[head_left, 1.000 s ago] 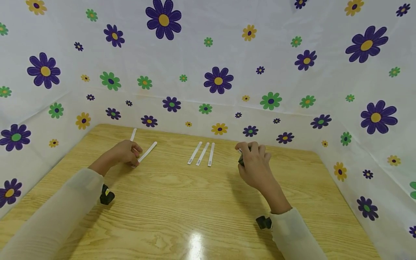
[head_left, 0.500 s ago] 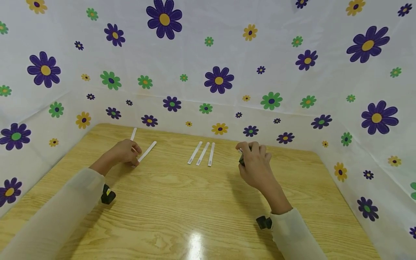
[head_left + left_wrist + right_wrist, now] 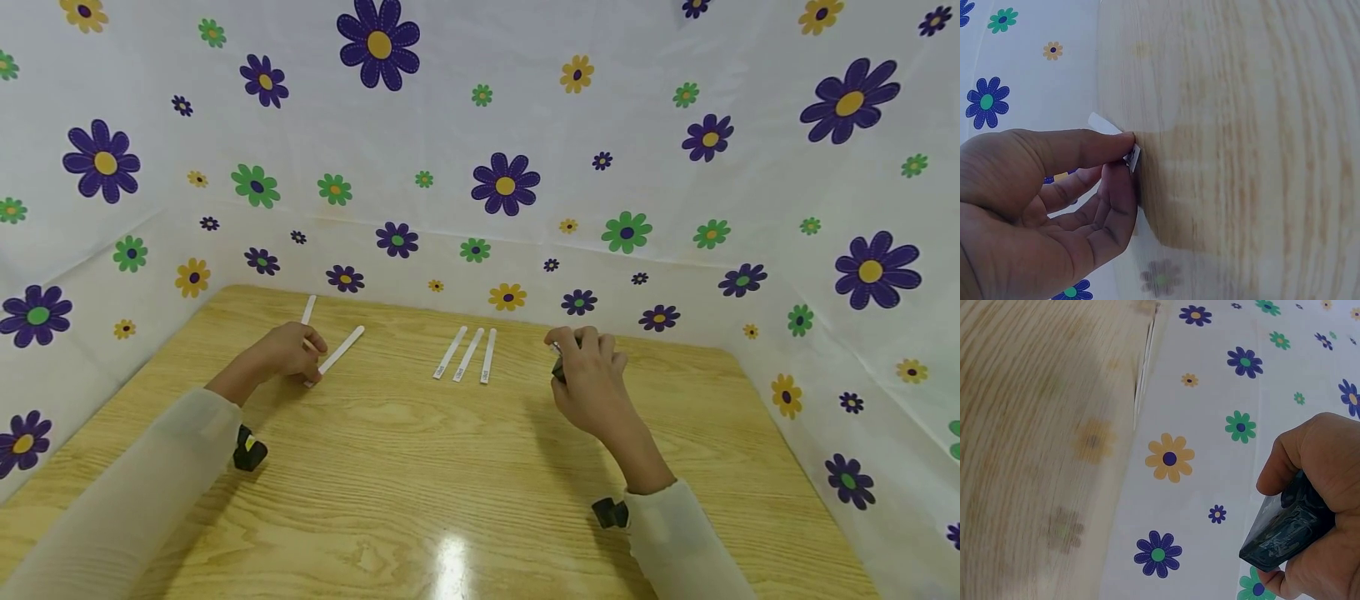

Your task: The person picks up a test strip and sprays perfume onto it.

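My left hand (image 3: 291, 352) pinches the near end of a white paper test strip (image 3: 342, 350) between thumb and fingertips, low over the table. In the left wrist view the strip's printed end (image 3: 1133, 159) pokes out past the fingertips. Another white strip (image 3: 308, 309) lies just behind that hand, partly hidden by it. Over the table's right side, my right hand (image 3: 592, 379) grips a dark, glossy perfume bottle (image 3: 1288, 522), its fingers curled around it and covering much of it. Three more white strips (image 3: 468, 354) with small printed ends lie side by side between the hands.
The wood-grain table (image 3: 420, 467) ends at a white flower-print cloth (image 3: 435, 125) that rises behind it and on both sides. Black wrist cameras (image 3: 250, 450) hang beneath both sleeves. A bright reflection lies near the front of the table.
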Demonstrator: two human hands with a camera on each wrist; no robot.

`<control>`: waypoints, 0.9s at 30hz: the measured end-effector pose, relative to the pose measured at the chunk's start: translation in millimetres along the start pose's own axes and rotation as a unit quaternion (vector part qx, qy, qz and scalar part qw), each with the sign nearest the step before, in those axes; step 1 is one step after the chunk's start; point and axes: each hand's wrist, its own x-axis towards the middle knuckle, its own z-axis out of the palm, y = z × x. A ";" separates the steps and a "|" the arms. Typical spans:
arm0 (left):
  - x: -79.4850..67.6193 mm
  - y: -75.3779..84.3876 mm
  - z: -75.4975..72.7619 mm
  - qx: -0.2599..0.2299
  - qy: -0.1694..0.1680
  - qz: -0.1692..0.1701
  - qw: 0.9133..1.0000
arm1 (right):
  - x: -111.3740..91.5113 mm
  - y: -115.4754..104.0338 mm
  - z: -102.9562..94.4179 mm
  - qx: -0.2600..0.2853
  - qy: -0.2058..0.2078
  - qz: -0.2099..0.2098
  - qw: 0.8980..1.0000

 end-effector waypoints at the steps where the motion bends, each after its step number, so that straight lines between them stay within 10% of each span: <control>1: -0.2 0.4 0.0 -0.001 -0.001 -0.001 1.000 | 0.1 -0.1 -0.2 0.000 0.000 0.000 1.000; 27: 0.0 0.4 5.8 -0.004 -0.003 -0.015 1.000 | -0.2 1.0 -0.4 -0.004 -0.003 0.001 1.000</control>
